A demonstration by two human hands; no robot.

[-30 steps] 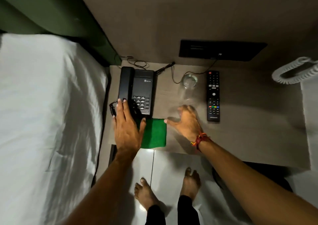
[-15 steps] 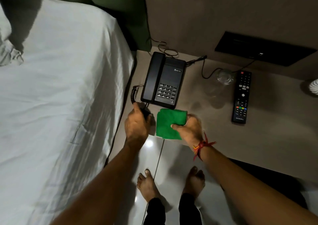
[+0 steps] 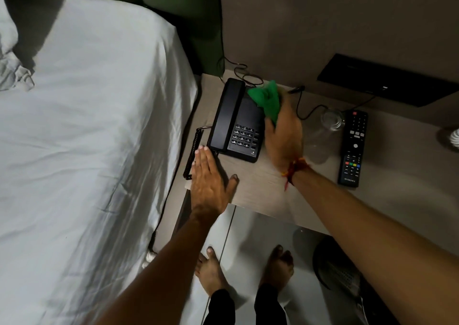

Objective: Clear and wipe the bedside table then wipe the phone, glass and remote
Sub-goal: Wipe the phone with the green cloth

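Step in hand, as judged: wiping the phone point(image 3: 236, 121).

Right hand point(image 3: 283, 135) is bunched around a green cloth point(image 3: 267, 101), fingers curled over it; the cloth sticks out ahead of the knuckles and lies over the upper right part of the phone body, above the keypad. Some motion blur on the hand, so the exact contact patch cannot be told.

Left hand point(image 3: 211, 178) is spread flat, palm down, on the surface point(image 3: 260, 188) at its front left corner, holding nothing. Fingertips sit just beside the phone's near edge and touch or nearly touch the coiled cord point(image 3: 192, 155); which, I cannot tell.

Phone sits at the left of the surface, next to the bed point(image 3: 87, 126), handset in its cradle. Glass point(image 3: 331, 121) stands to the right of the phone; remote point(image 3: 352, 148) lies just beyond it. Neither is being handled. A thin cable point(image 3: 305, 111) runs between phone and glass.

Notes on doing it well:
- The phone looks light and may slide under a push. Bring the left hand onto its near edge or body to brace it.
- Stroke lightly along the body, top toward keypad, so keys are not pressed hard.
- The handset may lift or tip if the cloth snags; wipe lengthwise along it.
- Keep the right elbow clear of the glass, which looks easy to topple.
- Mind the thin cable behind the phone.
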